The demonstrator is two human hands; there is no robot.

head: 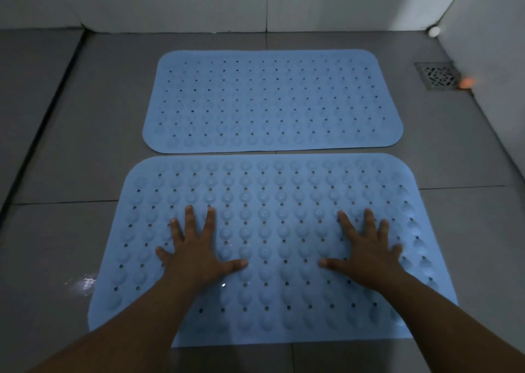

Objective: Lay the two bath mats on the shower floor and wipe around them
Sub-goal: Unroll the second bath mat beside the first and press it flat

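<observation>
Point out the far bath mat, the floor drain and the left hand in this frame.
far bath mat (pixel 270 100): head view, middle of its blue surface.
floor drain (pixel 437 75): head view, centre of the metal grate.
left hand (pixel 196 255): head view, back of the hand, pressed flat on the near mat.

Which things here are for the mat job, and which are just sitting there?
For the job: far mat, near mat, left hand, right hand, both flat on the near mat.

Just there: floor drain, small white thing in the corner.
</observation>
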